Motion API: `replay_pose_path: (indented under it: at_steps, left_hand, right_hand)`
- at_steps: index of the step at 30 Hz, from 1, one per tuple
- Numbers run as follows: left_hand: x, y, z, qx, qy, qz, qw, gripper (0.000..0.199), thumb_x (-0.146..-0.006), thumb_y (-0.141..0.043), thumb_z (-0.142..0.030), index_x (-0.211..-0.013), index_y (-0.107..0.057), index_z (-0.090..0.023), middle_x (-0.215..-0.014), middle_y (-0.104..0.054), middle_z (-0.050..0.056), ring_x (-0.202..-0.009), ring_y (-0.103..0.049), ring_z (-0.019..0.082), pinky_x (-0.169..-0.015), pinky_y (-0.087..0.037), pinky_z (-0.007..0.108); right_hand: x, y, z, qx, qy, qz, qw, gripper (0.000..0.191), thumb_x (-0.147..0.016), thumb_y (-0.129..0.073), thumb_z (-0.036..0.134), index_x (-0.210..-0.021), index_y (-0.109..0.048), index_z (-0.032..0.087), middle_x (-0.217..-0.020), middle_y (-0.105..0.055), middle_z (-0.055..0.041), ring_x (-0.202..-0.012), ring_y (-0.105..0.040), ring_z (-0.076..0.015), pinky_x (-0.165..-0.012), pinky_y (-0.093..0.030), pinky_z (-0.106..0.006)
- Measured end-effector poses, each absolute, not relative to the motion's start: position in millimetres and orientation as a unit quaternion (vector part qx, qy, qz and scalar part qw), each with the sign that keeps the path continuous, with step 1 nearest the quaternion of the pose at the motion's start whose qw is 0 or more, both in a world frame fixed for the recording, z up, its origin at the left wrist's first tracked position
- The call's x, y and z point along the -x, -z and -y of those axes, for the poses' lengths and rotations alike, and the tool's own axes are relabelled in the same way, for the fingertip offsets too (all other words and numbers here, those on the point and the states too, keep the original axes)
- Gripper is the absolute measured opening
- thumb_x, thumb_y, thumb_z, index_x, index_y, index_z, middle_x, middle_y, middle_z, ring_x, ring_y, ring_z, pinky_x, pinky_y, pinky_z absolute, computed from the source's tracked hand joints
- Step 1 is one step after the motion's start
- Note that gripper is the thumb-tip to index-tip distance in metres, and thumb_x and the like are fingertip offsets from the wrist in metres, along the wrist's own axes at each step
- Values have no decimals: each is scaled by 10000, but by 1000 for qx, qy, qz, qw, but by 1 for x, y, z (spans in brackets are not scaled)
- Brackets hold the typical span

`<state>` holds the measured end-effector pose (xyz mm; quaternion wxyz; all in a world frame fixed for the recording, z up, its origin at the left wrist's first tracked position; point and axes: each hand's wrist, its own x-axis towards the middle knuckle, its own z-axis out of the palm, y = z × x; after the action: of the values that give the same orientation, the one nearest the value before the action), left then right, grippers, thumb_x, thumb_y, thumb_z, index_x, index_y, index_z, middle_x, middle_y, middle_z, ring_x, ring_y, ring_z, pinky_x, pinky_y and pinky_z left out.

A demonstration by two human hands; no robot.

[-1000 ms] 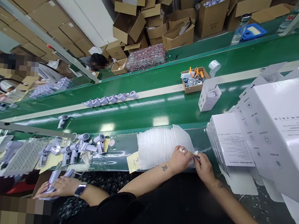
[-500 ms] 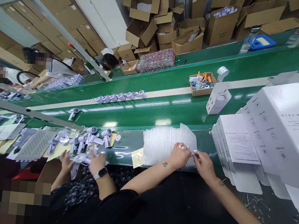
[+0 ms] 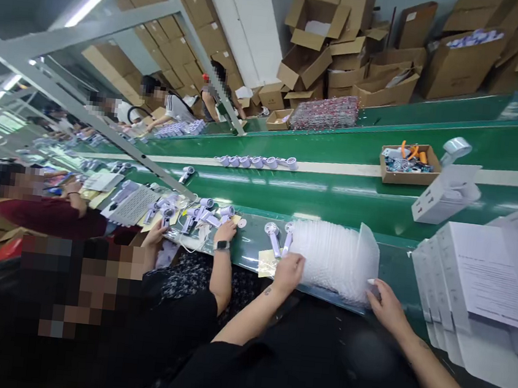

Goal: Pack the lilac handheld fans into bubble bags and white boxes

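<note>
A stack of clear bubble-wrap bags [image 3: 330,260] lies on the bench in front of me, the rightmost one standing up at its edge. My left hand [image 3: 290,272] is at the stack's left end, fingers curled at the lower handle of a lilac handheld fan [image 3: 288,235]. A second handheld fan [image 3: 272,235] lies just left of it. At the stack's right edge, my right hand [image 3: 385,303] pinches a bag's border between thumb and fingers; one fingertip has a white cover. Under the fans is a yellow paper note [image 3: 267,263].
White printed boxes [image 3: 486,273] are stacked on the right. Across the green conveyor [image 3: 333,195] stand an open white carton [image 3: 444,195] and a parts tray [image 3: 409,176]. A row of fans [image 3: 257,162] sits farther left. A co-worker's hand [image 3: 225,232] touches fans beside me.
My view has swung left. My hands, together at the bags' right side before, have parted: the left moved to the left end. Two fans now lie beside the stack.
</note>
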<state>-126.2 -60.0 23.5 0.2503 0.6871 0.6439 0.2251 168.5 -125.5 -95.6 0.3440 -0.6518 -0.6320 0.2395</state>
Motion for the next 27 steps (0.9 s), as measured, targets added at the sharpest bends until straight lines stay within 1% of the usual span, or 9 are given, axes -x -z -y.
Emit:
replay_pose_path:
  at_steps: [2,5,9,13,17,20,22,24,27]
  left_hand:
    - [152,-21,44,-532,-255,-763,264,165,-850,-447,-245,-937,-570,-177,-962,-620,67,-918,-572,159,-841,-415,285]
    - [178,-11,19,-428,-253,-827,261,274,-778,-540,-233,-1030,-511,-130,-1109,-570,149,-1038,-547,212,-859,-407,321]
    - [186,3,2,-353,-247,-846,314,274,-651,-668,-263,-852,-547,-121,-905,-628,152,-930,-599,271,-753,-434,326]
    - [188,-8,1,-309,-290,-835,352,168,-705,-582,-295,-741,-553,-133,-722,-603,97,-781,-620,248,-635,-441,301]
    - [164,-35,12,-297,-352,-790,404,259,-788,-448,-372,-800,-564,-140,-682,-566,38,-622,-588,151,-537,-436,242]
    - [115,-50,44,-335,-376,-688,523,261,-740,-539,-402,-743,-561,-141,-650,-554,16,-558,-544,114,-488,-417,214]
    - [76,-56,72,-380,-305,-577,655,277,-703,-594,-414,-684,-540,-143,-589,-528,0,-510,-511,107,-450,-400,215]
    - [42,-59,95,-442,-154,-498,730,299,-706,-604,-435,-679,-548,-142,-551,-522,-8,-484,-497,106,-451,-406,224]
    - [6,-59,105,-637,42,-392,663,364,-791,-513,-497,-712,-591,-151,-596,-567,11,-557,-546,135,-557,-461,264]
  right_hand:
    - [-168,94,129,669,-256,609,342,381,-741,-489,392,-1054,-536,180,-1095,-590,-138,-1032,-560,-282,-886,-449,-452]
    - [-164,83,136,682,-250,594,345,422,-735,-499,380,-1100,-513,170,-1126,-574,-140,-1058,-544,-284,-899,-441,-451]
    - [-151,55,150,674,-221,600,370,388,-749,-507,374,-1080,-526,171,-1174,-552,-152,-1115,-507,-296,-950,-399,-469]
    - [-142,25,172,682,-248,558,403,331,-750,-554,376,-1025,-566,194,-1176,-567,-133,-1085,-531,-292,-934,-415,-462]
    - [-131,6,189,676,-424,367,478,298,-723,-622,436,-906,-600,202,-916,-665,-87,-849,-635,-249,-801,-510,-417]
    - [-120,-6,189,572,-610,169,522,316,-724,-630,490,-884,-573,223,-948,-681,-73,-873,-657,-237,-751,-544,-387]
    - [-115,-13,185,478,-678,110,548,340,-777,-548,545,-925,-560,239,-1095,-650,-76,-1006,-625,-235,-813,-531,-408]
    - [-115,-16,185,422,-695,94,575,368,-822,-463,570,-960,-561,243,-1147,-629,-70,-1070,-593,-235,-841,-523,-427]
    - [-122,-12,196,436,-668,47,602,309,-811,-532,499,-944,-584,225,-949,-689,-60,-926,-654,-243,-764,-559,-422]
